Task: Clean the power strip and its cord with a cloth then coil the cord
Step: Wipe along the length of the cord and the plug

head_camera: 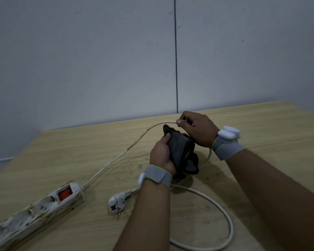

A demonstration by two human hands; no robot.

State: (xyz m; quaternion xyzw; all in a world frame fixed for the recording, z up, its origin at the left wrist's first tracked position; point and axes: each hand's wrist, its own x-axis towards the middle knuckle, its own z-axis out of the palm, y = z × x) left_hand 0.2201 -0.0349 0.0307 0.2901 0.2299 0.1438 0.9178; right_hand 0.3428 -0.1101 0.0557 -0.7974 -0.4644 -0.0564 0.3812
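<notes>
White and badly smudged, the power strip (34, 211) is lying at the wooden table's (261, 124) left near edge. Right of it, the plug (117, 202) is resting loose. The left hand (162, 154) is clutching a dark cloth (183, 151); the right hand (198, 130) is pinching the raised cord (116, 158), open tabletop lying beyond.
</notes>
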